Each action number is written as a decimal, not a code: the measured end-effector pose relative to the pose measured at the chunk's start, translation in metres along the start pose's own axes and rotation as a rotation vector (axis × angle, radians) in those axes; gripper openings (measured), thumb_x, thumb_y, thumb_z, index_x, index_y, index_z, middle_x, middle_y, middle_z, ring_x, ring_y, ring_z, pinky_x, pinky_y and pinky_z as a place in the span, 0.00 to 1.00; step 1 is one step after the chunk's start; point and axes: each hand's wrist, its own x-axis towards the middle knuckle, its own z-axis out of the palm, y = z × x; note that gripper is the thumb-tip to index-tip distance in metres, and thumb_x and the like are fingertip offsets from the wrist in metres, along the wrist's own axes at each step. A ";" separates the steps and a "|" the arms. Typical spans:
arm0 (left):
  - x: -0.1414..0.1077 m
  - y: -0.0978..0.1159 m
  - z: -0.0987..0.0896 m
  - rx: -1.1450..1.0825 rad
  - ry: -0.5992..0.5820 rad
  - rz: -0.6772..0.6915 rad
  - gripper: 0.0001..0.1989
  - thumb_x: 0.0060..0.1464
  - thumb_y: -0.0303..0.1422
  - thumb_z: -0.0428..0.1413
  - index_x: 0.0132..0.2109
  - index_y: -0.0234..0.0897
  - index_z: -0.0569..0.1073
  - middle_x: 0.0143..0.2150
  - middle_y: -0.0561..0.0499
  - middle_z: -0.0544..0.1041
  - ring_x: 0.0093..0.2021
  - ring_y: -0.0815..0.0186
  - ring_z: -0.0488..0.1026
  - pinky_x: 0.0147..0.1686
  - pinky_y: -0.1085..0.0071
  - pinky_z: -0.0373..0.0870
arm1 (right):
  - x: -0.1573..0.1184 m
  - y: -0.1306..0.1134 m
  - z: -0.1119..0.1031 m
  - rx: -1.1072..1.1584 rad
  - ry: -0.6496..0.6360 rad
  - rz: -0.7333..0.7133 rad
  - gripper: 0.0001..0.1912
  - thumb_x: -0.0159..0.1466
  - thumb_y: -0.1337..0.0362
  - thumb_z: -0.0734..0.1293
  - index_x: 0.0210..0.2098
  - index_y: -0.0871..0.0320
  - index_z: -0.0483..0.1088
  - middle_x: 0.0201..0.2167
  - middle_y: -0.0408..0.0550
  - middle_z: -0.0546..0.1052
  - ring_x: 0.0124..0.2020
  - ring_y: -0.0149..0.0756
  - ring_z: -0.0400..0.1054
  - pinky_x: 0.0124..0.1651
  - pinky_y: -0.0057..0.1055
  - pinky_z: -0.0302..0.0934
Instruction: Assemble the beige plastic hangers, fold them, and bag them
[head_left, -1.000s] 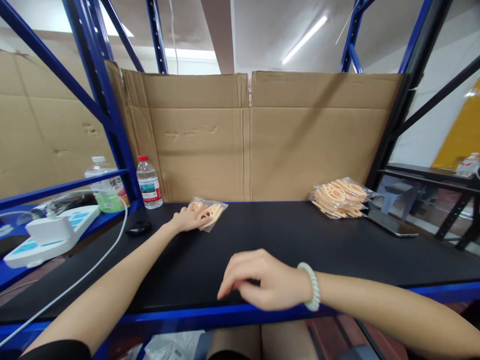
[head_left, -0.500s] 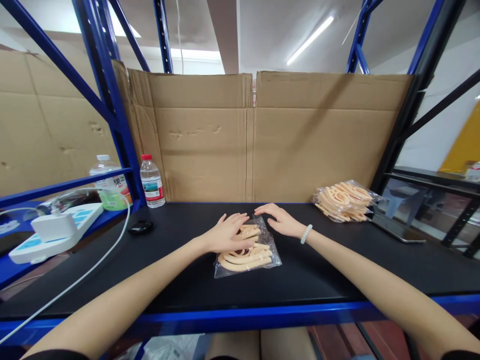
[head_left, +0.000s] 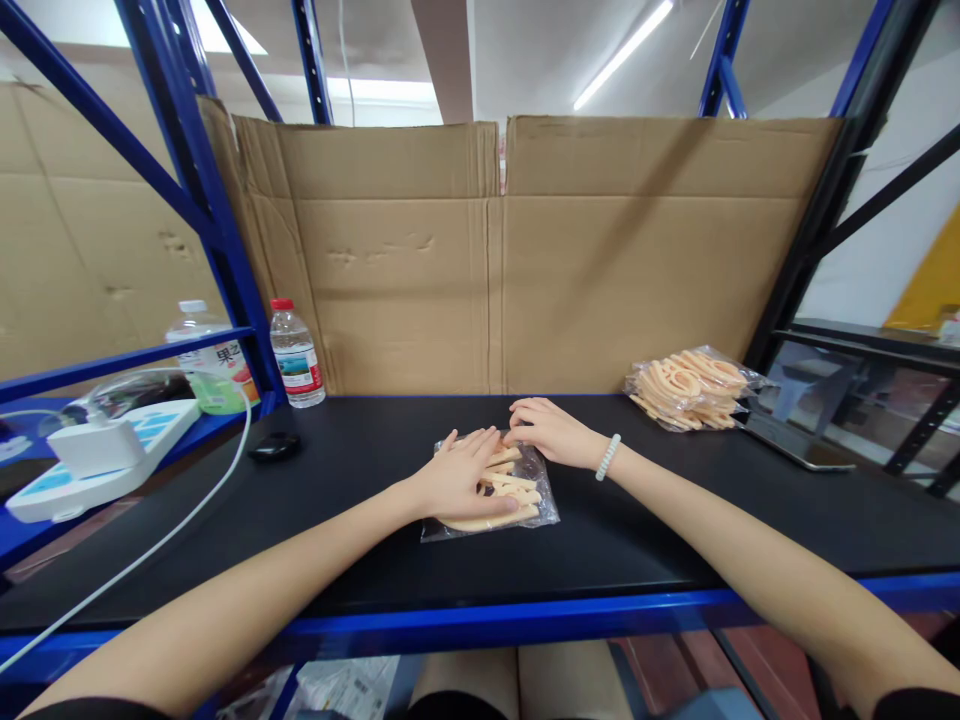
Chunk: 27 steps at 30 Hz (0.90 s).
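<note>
A clear plastic bag [head_left: 544, 500] holding cream-coloured, curled strips lies flat on the black table, in front of me. My left hand [head_left: 466, 478] rests palm down across the bag, its fingers stretched out and the thumb along the strips. At the bag's far right edge is my right hand [head_left: 551, 430], a pale bead bracelet on its wrist. Its fingers bend down onto the plastic near my left fingertips; whether they pinch the film is hidden.
More bagged strips [head_left: 686, 388] are piled at the back right, beside a flat dark device [head_left: 799, 445]. On the left are a mouse [head_left: 275, 447], a water bottle [head_left: 297, 358], a juice bottle [head_left: 217, 360], a power strip [head_left: 112, 455] and a white cable [head_left: 199, 530]. Cardboard [head_left: 397, 270] walls the back.
My right hand has moved left onto the bag's far edge, its fingers more bent. My left hand lies flatter over the strips. The camera view has shifted slightly.
</note>
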 end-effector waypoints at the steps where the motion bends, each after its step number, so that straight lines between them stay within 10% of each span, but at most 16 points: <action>1: 0.000 -0.001 0.000 0.001 -0.009 0.013 0.51 0.50 0.63 0.44 0.69 0.32 0.45 0.70 0.33 0.46 0.70 0.48 0.43 0.64 0.42 0.36 | 0.000 0.001 -0.001 0.000 0.008 0.007 0.11 0.63 0.73 0.64 0.41 0.56 0.74 0.42 0.51 0.73 0.56 0.44 0.59 0.58 0.44 0.54; 27: 0.003 -0.007 -0.002 -0.028 -0.044 0.137 0.49 0.51 0.61 0.49 0.69 0.36 0.46 0.71 0.36 0.45 0.69 0.46 0.43 0.63 0.39 0.36 | -0.018 0.006 -0.022 0.234 0.151 0.114 0.06 0.62 0.70 0.68 0.29 0.55 0.74 0.32 0.46 0.76 0.42 0.38 0.64 0.48 0.38 0.60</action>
